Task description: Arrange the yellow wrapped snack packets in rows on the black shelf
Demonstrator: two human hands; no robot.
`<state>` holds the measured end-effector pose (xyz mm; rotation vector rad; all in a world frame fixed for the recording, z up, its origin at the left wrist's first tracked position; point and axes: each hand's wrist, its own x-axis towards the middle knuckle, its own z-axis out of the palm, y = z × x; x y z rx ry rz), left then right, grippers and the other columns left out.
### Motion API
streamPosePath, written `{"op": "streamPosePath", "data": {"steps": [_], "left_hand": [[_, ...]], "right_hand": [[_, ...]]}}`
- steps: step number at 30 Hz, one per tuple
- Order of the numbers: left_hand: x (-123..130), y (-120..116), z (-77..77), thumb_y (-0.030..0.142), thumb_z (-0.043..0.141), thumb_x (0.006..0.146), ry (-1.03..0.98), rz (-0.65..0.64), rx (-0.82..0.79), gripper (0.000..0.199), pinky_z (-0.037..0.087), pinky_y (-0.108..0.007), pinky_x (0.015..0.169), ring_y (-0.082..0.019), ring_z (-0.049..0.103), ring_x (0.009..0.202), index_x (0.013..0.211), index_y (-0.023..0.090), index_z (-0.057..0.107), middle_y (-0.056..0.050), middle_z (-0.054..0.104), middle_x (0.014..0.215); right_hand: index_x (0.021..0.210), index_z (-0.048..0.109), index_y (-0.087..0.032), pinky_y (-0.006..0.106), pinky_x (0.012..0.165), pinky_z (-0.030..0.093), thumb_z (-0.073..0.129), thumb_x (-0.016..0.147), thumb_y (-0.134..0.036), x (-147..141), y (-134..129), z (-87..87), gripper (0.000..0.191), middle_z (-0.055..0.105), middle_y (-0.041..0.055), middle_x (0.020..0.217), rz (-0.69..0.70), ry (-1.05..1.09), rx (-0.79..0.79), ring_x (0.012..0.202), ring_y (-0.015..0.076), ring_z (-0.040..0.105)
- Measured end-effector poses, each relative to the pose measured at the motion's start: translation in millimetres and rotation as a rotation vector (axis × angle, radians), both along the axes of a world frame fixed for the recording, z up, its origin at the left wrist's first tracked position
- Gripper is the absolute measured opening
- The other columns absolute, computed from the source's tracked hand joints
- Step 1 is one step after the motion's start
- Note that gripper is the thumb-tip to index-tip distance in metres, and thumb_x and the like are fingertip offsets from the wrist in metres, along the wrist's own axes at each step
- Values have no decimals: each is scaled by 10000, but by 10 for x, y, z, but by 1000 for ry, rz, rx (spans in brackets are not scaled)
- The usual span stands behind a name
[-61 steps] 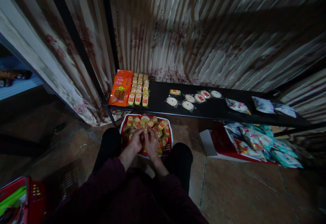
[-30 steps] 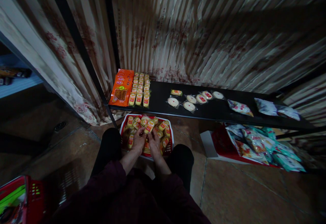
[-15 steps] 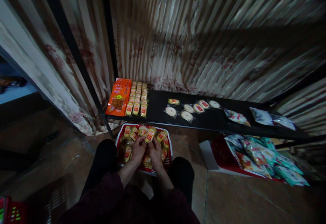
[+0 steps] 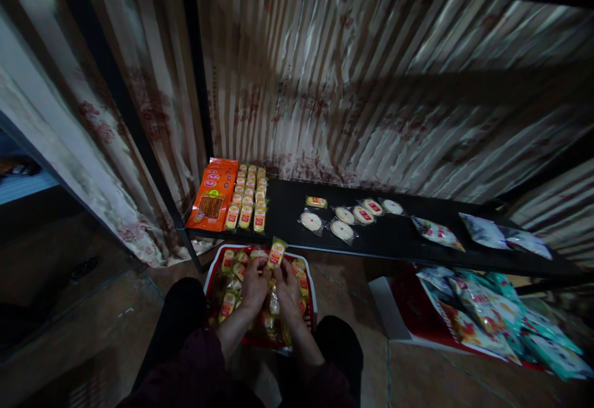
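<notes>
A small yellow wrapped snack cake (image 4: 277,253) with a red label is held upright between my two hands. My left hand (image 4: 255,284) pinches its lower left side, and my right hand (image 4: 288,287) grips its lower right. Both hands are above a red and white basket (image 4: 314,296) full of similar wrapped cakes (image 4: 227,304). On the black shelf beyond, rows of the same cakes (image 4: 245,216) stand packed beside an orange snack bag (image 4: 212,197). One single cake (image 4: 316,202) lies farther right.
Round white wrapped pastries (image 4: 342,230) lie mid-shelf, with a printed packet (image 4: 437,233) and silvery packets (image 4: 483,230) to their right. Below stands a box (image 4: 394,315) of green and white bags. A black post (image 4: 195,55) rises at the shelf's left, before a striped curtain (image 4: 315,86).
My hands have lifted the cake slightly away from the others in the basket, toward the shelf edge. The view has tilted up, so the shelf and basket appear lower.
</notes>
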<state>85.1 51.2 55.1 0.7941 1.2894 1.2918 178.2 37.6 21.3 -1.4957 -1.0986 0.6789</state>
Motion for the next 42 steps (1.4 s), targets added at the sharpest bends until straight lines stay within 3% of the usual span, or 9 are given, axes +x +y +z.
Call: {"op": "streamPosePath", "data": {"steps": [9,17,26,34,37,42], "left_hand": [[114,325,155,5,575,671,146,3,58,259,371,-333,976,-206,555,939,768,216,688,-50,633,870],[231,587,133,27,429,756,493,-103,164,377,447,-310,928,-170,586,989,1061,149,612,-93,623,1054],[354,921,359,57,423,769,567,-164,136,373,410,-321,1006,-180,570,1083,1081,139,611,-108,626,1132],[618,1324,466,134,401,828,606,-143,75,383,325,-307,1097,-202,493,1233,1154,77,594,-164,559,1283],[692,1512,487,157,397,848,626,-141,47,375,318,-300,1101,-198,475,1261,1166,95,588,-156,536,1323],[750,1811,530,204,385,884,647,-149,94,337,371,-324,1059,-213,526,1195,1125,107,600,-153,592,1238]], "right_hand": [[1177,596,-167,390,915,468,509,823,-459,101,405,157,467,677,119,1111,11,58,-29,1030,242,624],[1139,597,-158,370,900,476,508,802,-492,179,721,285,483,676,122,1104,-21,62,-19,1000,236,637],[1142,578,-167,359,909,464,474,821,-484,340,1144,274,464,670,113,1116,25,10,-7,1012,226,629],[1121,578,-188,337,764,501,465,796,-476,454,1655,245,449,703,84,947,-25,-5,-40,813,211,657],[1099,579,-190,346,766,504,476,784,-470,470,1843,277,434,701,85,956,-32,23,-11,819,215,655],[1040,580,-184,354,794,504,485,749,-469,496,2180,293,418,693,86,963,-52,18,-14,839,215,646]]}}
